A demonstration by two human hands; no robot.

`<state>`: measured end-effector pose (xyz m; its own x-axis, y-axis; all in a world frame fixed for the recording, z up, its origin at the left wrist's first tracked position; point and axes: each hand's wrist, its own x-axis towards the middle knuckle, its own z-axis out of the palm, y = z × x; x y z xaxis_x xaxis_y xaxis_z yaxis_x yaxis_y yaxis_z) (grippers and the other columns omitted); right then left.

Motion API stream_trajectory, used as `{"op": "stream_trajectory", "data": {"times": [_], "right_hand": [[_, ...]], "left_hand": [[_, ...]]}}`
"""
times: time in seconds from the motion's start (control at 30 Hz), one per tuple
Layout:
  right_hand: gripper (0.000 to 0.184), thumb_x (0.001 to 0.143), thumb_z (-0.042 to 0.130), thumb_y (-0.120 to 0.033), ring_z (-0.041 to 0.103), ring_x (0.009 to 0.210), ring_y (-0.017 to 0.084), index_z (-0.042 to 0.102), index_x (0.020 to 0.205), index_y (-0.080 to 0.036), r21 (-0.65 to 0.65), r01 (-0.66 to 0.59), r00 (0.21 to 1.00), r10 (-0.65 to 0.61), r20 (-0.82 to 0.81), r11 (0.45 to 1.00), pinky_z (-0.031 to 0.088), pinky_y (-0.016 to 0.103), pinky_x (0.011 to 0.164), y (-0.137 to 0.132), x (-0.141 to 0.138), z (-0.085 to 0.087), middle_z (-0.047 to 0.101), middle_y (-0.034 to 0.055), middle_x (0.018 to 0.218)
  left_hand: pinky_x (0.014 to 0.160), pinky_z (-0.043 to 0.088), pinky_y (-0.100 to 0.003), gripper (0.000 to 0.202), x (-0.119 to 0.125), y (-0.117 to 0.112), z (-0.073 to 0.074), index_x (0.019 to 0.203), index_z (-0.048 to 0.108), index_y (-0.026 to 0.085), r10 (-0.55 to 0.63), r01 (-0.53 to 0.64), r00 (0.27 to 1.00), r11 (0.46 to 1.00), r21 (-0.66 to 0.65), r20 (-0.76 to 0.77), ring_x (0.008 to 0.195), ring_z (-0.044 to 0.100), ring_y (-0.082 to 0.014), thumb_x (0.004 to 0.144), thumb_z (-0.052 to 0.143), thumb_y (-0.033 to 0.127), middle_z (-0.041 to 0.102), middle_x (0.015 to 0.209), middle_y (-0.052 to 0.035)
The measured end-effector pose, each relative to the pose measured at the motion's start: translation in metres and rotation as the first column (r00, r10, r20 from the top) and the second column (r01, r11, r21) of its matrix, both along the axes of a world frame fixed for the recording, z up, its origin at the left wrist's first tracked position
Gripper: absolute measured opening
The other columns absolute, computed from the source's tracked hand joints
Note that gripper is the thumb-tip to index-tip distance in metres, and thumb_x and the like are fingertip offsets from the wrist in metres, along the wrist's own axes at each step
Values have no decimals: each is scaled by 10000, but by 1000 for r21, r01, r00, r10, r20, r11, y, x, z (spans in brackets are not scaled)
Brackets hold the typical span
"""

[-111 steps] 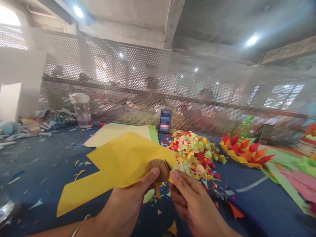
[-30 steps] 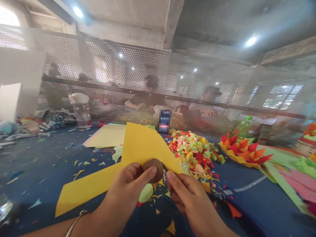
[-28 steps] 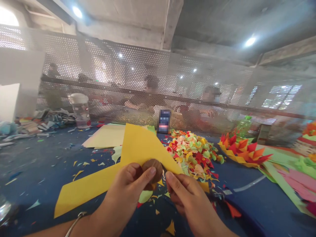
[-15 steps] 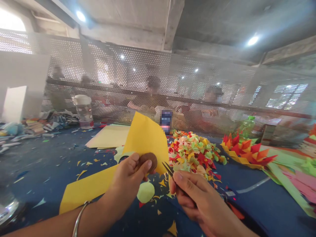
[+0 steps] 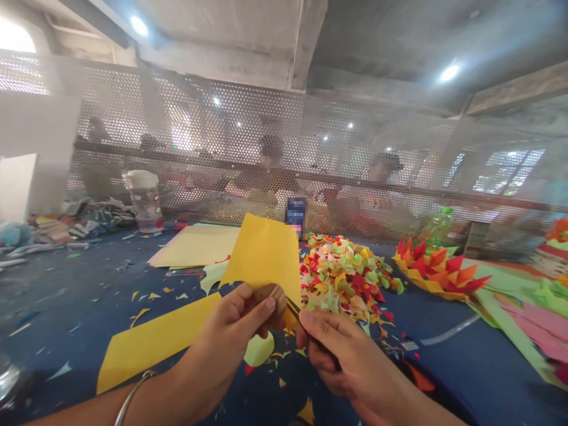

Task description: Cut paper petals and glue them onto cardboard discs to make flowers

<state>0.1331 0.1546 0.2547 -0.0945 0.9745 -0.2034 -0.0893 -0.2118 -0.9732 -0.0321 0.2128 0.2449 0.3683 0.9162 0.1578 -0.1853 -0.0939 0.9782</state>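
My left hand pinches an upright sheet of yellow paper together with a round brown disc, which lies against the sheet under my thumb. Closed around a pair of dark, slim scissors is my right hand; it hides the handles. The blades meet the paper at the right side of the disc. Below my hands a pale green paper round lies on the dark blue table. A long yellow paper strip extends under my left wrist.
A heap of colourful paper pieces lies right of centre, beside a red, orange and yellow paper flower. Pale sheets are stacked behind left. A lidded cup, a phone and a green bottle stand before a perforated screen.
My right hand has brought the scissors left, onto the paper by the disc. The sheet has turned and sits slightly lower, and the view has shifted a little.
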Motion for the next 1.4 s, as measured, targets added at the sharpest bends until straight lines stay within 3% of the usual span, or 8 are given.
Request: {"op": "stream_trajectory", "data": {"times": [0.3,0.53,0.83,1.07,1.4], "right_hand": [[400,854,601,-551,125,361,17,532,731,-176,29,31,999,-30,-42,999,57,211,380,1,-1,-5,309,-119,465],[415,828,653,-539,110,401,28,504,697,-175,21,61,995,-59,-75,998,52,210,391,2,-1,-7,258,-116,475],[422,793,687,-544,102,430,44,500,684,-181,25,66,997,-65,-43,997,46,234,411,4,0,-7,231,-114,499],[448,774,698,-559,112,433,48,476,658,-188,60,55,998,-54,-13,997,44,241,414,3,0,-3,220,-107,516],[439,837,637,-549,123,449,56,456,660,-190,111,66,996,-73,52,992,57,245,424,0,-1,-1,206,-106,522]], "left_hand": [[602,391,-216,241,4,-8,-2,747,616,145,-97,105,994,983,-154,56,657,528,-121,782,708,365,626,707,-21],[607,405,-211,236,4,-6,-7,768,637,137,-138,152,985,977,-147,99,693,555,-123,794,713,359,644,742,-29],[552,361,-204,213,2,-6,-2,766,611,144,-111,120,991,985,-124,81,654,537,-114,793,711,330,617,719,-16],[532,330,-194,226,1,-5,2,773,573,147,-159,165,983,985,-60,90,598,475,-86,791,705,330,588,691,8],[552,356,-196,172,-3,-8,2,831,615,146,-177,179,983,982,-65,39,668,527,-104,857,637,314,609,753,-9]]}}
